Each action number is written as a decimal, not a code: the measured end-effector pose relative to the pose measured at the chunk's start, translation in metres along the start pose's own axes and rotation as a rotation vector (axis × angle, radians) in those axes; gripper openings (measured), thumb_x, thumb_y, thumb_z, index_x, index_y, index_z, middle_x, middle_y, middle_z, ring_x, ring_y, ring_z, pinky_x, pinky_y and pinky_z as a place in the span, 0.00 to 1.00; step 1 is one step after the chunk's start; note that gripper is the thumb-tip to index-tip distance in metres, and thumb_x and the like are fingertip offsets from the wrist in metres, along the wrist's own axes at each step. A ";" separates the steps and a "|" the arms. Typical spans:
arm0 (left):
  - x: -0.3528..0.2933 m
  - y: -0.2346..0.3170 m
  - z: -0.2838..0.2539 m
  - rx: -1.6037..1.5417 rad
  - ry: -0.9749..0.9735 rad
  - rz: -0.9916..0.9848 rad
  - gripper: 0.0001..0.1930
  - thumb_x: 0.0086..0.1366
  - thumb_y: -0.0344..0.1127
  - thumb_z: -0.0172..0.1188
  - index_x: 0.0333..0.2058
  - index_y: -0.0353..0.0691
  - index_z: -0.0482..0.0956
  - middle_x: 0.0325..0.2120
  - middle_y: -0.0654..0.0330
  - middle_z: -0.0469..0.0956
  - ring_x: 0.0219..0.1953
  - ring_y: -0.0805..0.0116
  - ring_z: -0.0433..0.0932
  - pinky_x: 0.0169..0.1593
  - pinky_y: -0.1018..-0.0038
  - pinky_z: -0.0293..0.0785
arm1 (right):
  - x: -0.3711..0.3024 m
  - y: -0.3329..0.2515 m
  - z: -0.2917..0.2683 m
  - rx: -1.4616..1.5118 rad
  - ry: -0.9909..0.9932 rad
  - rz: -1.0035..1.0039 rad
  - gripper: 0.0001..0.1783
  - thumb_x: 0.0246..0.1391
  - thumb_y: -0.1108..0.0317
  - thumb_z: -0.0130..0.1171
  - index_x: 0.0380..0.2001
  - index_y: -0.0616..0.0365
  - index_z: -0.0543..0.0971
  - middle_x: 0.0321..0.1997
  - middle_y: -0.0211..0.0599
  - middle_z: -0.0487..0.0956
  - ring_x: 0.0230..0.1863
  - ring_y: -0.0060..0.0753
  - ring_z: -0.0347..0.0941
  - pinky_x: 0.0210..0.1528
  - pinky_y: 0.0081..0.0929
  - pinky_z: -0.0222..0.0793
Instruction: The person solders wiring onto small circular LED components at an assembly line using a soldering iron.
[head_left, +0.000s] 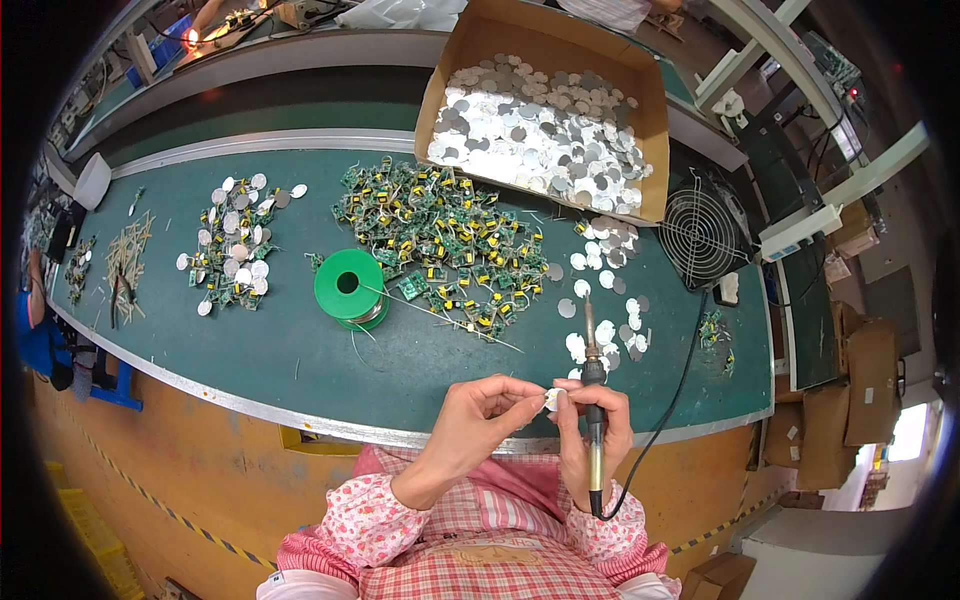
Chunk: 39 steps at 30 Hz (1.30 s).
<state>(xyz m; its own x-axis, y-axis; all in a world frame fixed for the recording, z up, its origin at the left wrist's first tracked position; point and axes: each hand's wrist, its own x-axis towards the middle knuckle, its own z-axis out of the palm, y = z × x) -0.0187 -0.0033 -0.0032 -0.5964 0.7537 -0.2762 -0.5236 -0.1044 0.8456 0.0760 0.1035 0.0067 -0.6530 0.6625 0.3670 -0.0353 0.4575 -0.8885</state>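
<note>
fingertips of the left hand [478,408] hide most of a small white disc [554,399], pinched just above the bench edge [330,425]. right hand [590,440] is closed around a soldering iron [593,385], tip pointing away; the disc's detail is too small to read.

Green solder spool [349,287], black fan [700,236]
</note>
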 end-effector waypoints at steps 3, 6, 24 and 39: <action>-0.001 -0.002 0.001 0.009 0.021 0.013 0.09 0.61 0.30 0.60 0.38 0.32 0.79 0.30 0.63 0.80 0.31 0.82 0.75 0.35 0.84 0.71 | 0.000 0.002 -0.002 -0.051 -0.058 -0.049 0.09 0.53 0.79 0.57 0.37 0.62 0.69 0.38 0.45 0.78 0.30 0.21 0.75 0.30 0.17 0.74; -0.001 -0.007 0.002 0.033 0.046 0.075 0.08 0.61 0.29 0.61 0.38 0.32 0.80 0.29 0.63 0.80 0.30 0.81 0.76 0.35 0.83 0.71 | 0.000 0.001 -0.001 -0.049 -0.053 -0.040 0.09 0.53 0.79 0.57 0.37 0.62 0.69 0.38 0.45 0.78 0.30 0.21 0.75 0.29 0.17 0.74; 0.007 0.001 -0.006 -0.057 0.129 -0.029 0.06 0.60 0.27 0.60 0.36 0.32 0.79 0.28 0.64 0.79 0.30 0.83 0.74 0.34 0.86 0.68 | 0.012 -0.008 -0.009 -0.314 -0.005 -0.192 0.11 0.52 0.77 0.58 0.40 0.61 0.73 0.30 0.44 0.77 0.31 0.34 0.75 0.33 0.24 0.69; 0.013 0.018 -0.011 -0.112 0.160 0.047 0.05 0.60 0.27 0.61 0.34 0.33 0.79 0.27 0.64 0.79 0.29 0.83 0.73 0.35 0.85 0.68 | -0.005 -0.026 -0.027 0.033 -0.081 -0.092 0.10 0.52 0.69 0.53 0.34 0.66 0.70 0.14 0.37 0.74 0.13 0.24 0.73 0.15 0.17 0.67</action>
<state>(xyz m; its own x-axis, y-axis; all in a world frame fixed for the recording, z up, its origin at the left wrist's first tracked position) -0.0423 -0.0020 0.0031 -0.7064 0.6341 -0.3145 -0.5519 -0.2152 0.8057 0.1006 0.1048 0.0355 -0.7051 0.5675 0.4252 -0.1218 0.4938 -0.8610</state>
